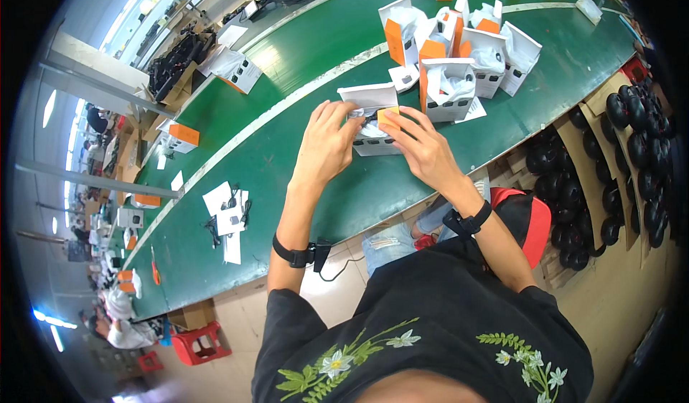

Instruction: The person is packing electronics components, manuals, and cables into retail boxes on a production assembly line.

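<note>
A white box (378,147) with dark product pictures on its front stands on the green table, its lid (364,96) raised at the back. My left hand (326,142) is closed on the box's left side, fingertips at the opening next to something whitish inside. Between the thumb and fingers of my right hand (425,152) is a small yellow-orange block (388,119), held over the right part of the opening. Dark items show between the two hands inside the box; most of the contents are hidden by my fingers.
To the right, several opened white-and-orange boxes (450,94) with plastic bags inside crowd together. Left on the table lie papers with black cables (230,218) and an orange-handled tool (156,268). A person in a red-and-black cap (527,223) is beside me. A curved pale strip crosses the tabletop (287,180).
</note>
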Tool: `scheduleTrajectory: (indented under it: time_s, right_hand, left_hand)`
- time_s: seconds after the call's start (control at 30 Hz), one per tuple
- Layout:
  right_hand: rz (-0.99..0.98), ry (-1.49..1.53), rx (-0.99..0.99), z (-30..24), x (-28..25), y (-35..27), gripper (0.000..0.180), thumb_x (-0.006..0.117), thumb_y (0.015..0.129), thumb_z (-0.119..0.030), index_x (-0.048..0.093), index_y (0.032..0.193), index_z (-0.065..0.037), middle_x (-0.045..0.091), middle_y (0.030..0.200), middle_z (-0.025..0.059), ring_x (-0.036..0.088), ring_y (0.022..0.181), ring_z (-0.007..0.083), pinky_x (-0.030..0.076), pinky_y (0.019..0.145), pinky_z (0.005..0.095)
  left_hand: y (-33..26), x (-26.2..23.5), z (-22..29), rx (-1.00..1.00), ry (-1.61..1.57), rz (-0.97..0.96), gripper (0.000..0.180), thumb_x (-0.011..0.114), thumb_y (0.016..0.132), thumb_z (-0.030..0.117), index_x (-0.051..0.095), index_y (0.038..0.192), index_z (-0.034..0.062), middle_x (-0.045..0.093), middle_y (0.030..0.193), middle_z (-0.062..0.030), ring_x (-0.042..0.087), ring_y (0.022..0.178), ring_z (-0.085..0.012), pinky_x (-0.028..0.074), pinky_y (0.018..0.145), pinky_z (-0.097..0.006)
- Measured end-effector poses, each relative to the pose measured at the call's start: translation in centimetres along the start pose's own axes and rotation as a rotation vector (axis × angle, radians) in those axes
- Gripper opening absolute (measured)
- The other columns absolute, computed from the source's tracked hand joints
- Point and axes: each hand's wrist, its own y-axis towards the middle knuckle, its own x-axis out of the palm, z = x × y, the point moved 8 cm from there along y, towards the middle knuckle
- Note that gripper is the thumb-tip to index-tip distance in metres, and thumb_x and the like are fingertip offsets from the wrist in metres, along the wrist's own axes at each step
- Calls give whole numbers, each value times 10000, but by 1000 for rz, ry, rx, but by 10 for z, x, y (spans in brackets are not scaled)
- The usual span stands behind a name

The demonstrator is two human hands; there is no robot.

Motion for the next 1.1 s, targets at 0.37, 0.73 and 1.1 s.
scheduleTrajectory:
  time_s: [0.37,0.73,1.1]
  right_hand:
    - [-80,24,-7,5,-1,5,456,699,925,73,728,1349,-92,687,1494,42,615,1425,346,638,983,435]
    - [-4,423,274,24,0,-5,424,854,918,-32,724,1316,31,731,1392,202,759,1245,360,697,887,392]
    - [30,91,77,1,-6,7,285,828,962,-151,837,1247,-147,764,1354,102,795,922,302,644,782,398]
  left_hand:
    - [-28,34,-59,-527,-830,407,994,891,846,-35,374,1689,55,387,1754,-168,596,1464,-312,559,1174,-484]
    - [-15,4,-12,-67,-632,-104,396,758,907,-32,836,1282,69,786,1390,-147,665,1423,-374,508,1217,-478]
    - [-23,9,-19,-66,-555,-72,370,832,928,77,838,1297,85,763,1442,-121,672,1396,-360,559,1143,-459]
